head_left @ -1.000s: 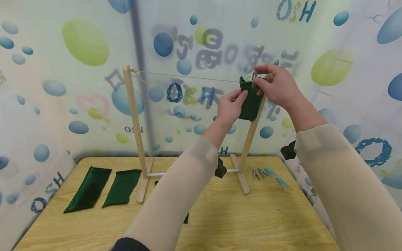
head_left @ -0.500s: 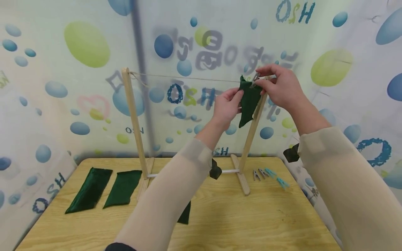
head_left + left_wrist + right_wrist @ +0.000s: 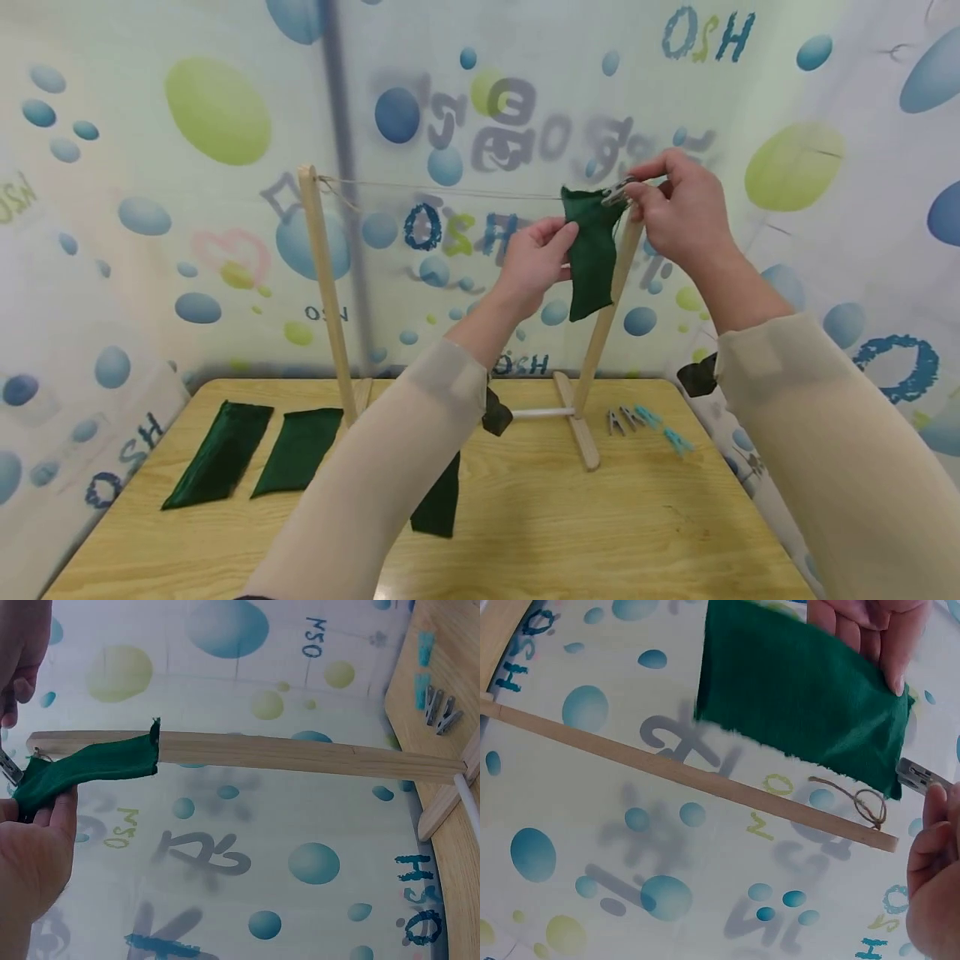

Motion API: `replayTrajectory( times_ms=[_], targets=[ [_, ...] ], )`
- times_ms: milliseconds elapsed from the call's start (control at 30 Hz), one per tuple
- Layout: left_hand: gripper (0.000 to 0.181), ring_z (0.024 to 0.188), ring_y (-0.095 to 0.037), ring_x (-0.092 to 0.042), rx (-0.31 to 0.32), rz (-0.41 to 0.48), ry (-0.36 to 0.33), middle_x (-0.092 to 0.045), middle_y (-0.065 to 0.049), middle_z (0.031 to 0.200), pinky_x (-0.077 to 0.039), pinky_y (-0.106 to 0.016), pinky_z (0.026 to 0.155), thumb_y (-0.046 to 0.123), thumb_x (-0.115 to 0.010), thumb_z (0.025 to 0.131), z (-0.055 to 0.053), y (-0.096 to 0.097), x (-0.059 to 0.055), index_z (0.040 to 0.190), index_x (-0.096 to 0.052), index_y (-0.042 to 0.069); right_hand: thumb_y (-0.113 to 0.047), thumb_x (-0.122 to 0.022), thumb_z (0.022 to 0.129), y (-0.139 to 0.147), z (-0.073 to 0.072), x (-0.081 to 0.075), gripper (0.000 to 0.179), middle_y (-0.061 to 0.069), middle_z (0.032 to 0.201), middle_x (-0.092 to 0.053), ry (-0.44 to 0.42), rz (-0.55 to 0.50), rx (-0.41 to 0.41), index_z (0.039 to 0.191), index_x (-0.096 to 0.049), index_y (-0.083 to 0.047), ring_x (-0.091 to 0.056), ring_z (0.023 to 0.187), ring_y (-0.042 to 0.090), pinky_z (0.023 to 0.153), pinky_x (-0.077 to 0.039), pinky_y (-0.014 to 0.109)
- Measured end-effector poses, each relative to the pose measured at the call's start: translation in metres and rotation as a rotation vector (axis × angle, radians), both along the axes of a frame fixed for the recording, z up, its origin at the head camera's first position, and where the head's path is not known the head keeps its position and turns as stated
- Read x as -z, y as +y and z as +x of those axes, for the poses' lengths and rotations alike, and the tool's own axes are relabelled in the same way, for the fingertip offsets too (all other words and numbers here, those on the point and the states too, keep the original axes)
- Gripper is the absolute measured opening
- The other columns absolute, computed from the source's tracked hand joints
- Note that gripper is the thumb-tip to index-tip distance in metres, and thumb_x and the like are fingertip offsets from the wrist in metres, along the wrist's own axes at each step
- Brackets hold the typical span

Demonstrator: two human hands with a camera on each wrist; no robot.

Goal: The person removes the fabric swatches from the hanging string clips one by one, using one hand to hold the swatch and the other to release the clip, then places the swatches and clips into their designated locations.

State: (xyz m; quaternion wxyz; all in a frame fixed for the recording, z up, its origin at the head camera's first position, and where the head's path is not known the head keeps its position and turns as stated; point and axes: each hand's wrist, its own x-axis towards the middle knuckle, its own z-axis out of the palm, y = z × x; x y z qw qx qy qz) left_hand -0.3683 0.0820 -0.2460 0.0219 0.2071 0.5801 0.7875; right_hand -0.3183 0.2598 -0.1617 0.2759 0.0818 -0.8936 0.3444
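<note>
A green cloth (image 3: 592,258) hangs at the right end of a thin string (image 3: 450,191), which is tied between two wooden posts. My left hand (image 3: 534,260) pinches the cloth's left edge between thumb and fingers. At the cloth's upper right corner, my right hand (image 3: 686,204) pinches a grey clothespin (image 3: 617,192) by its handles. In the right wrist view the tip of the clothespin (image 3: 919,775) meets the cloth's corner, close to the string's knot (image 3: 874,810). How far its jaws grip the cloth cannot be made out.
Two green cloths (image 3: 221,454) (image 3: 300,450) lie at the table's left, and another (image 3: 438,504) is partly hidden under my left forearm. Grey clothespins (image 3: 622,419) and blue clothespins (image 3: 677,441) lie right of the stand's right post (image 3: 607,321). A patterned curtain surrounds the table (image 3: 600,533).
The clothespin has tilted from upright to slanting right. The cloth now hangs flatter and longer, and my left hand has shifted slightly left and down along its edge.
</note>
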Motion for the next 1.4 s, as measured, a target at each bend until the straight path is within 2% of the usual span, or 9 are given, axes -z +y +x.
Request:
replayTrajectory(
  times_ms=[133, 233, 467, 600, 833, 933, 1133, 1233, 1400],
  targets=[
    [0.028, 0.08, -0.015, -0.073, 0.042, -0.003, -0.009, -0.073, -0.004, 0.098, -0.065, -0.031, 0.077, 0.021, -0.06, 0.115, 0.006, -0.01, 0.003, 0.128, -0.07, -0.001, -0.025, -0.06, 0.115, 0.002, 0.005, 0.002, 0.027, 0.013, 0.132, -0.07, 0.061, -0.043, 0.013, 0.135, -0.063, -0.008, -0.063, 0.075, 0.0, 0.07, -0.051, 0.012],
    [0.029, 0.083, -0.017, -0.076, 0.079, -0.026, -0.031, -0.075, -0.004, 0.1, -0.065, -0.031, 0.078, 0.023, -0.059, 0.116, 0.013, -0.021, 0.008, 0.133, -0.07, 0.003, -0.024, -0.061, 0.114, 0.006, 0.009, 0.007, 0.024, 0.008, 0.135, -0.07, 0.081, -0.085, 0.009, 0.133, -0.063, -0.009, -0.063, 0.074, -0.005, 0.07, -0.051, 0.012],
    [0.045, 0.104, -0.021, -0.08, 0.137, -0.105, -0.115, -0.077, -0.01, 0.13, -0.066, -0.042, 0.096, 0.027, -0.056, 0.117, 0.031, -0.048, 0.03, 0.16, -0.057, 0.013, -0.025, -0.063, 0.113, 0.021, 0.019, 0.034, 0.026, -0.016, 0.109, -0.066, 0.047, -0.117, -0.004, 0.133, -0.061, -0.009, -0.065, 0.073, -0.006, 0.057, -0.047, 0.018],
    [0.049, 0.114, -0.025, -0.079, 0.174, -0.141, -0.14, -0.073, -0.013, 0.143, -0.065, -0.046, 0.101, 0.028, -0.054, 0.118, 0.04, -0.059, 0.045, 0.165, -0.051, 0.016, -0.024, -0.064, 0.113, 0.03, 0.028, 0.052, 0.027, -0.026, 0.106, -0.063, 0.012, -0.131, -0.017, 0.135, -0.06, -0.008, -0.065, 0.073, -0.007, 0.056, -0.045, 0.02],
    [0.052, 0.106, -0.019, -0.08, 0.223, -0.191, -0.206, -0.068, -0.012, 0.151, -0.067, -0.044, 0.094, 0.027, -0.052, 0.118, 0.055, -0.074, 0.077, 0.169, -0.045, 0.017, -0.019, -0.064, 0.113, 0.042, 0.044, 0.091, 0.032, -0.03, 0.111, -0.061, -0.045, -0.152, -0.058, 0.138, -0.057, 0.0, -0.065, 0.073, -0.007, 0.05, -0.038, 0.024],
    [0.049, 0.101, -0.019, -0.08, 0.243, -0.177, -0.233, -0.073, -0.014, 0.143, -0.068, -0.043, 0.089, 0.025, -0.052, 0.119, 0.059, -0.079, 0.094, 0.167, -0.049, 0.017, -0.015, -0.064, 0.112, 0.047, 0.052, 0.109, 0.032, -0.026, 0.111, -0.061, -0.066, -0.168, -0.075, 0.139, -0.056, 0.002, -0.064, 0.073, -0.006, 0.053, -0.041, 0.021],
    [0.049, 0.095, -0.017, -0.079, 0.249, -0.178, -0.292, -0.077, -0.008, 0.129, -0.068, -0.039, 0.084, 0.025, -0.053, 0.118, 0.064, -0.089, 0.127, 0.167, -0.049, 0.017, -0.016, -0.062, 0.114, 0.058, 0.064, 0.142, 0.033, -0.028, 0.105, -0.061, -0.117, -0.165, -0.087, 0.141, -0.057, 0.002, -0.065, 0.072, -0.002, 0.053, -0.043, 0.022],
    [0.05, 0.095, -0.017, -0.079, 0.255, -0.188, -0.304, -0.075, -0.009, 0.134, -0.067, -0.037, 0.083, 0.026, -0.052, 0.119, 0.069, -0.093, 0.141, 0.167, -0.048, 0.015, -0.015, -0.062, 0.114, 0.059, 0.07, 0.159, 0.032, -0.03, 0.099, -0.063, -0.138, -0.168, -0.087, 0.14, -0.058, 0.002, -0.065, 0.071, 0.0, 0.049, -0.041, 0.026],
    [0.057, 0.093, -0.015, -0.078, 0.241, -0.197, -0.35, -0.068, -0.013, 0.147, -0.066, -0.034, 0.08, 0.027, -0.053, 0.118, 0.074, -0.095, 0.166, 0.172, -0.038, 0.012, -0.014, -0.062, 0.114, 0.063, 0.077, 0.191, 0.031, -0.02, 0.082, -0.067, -0.216, -0.194, -0.077, 0.139, -0.057, 0.003, -0.064, 0.067, 0.004, 0.048, -0.042, 0.028]
  ],
)
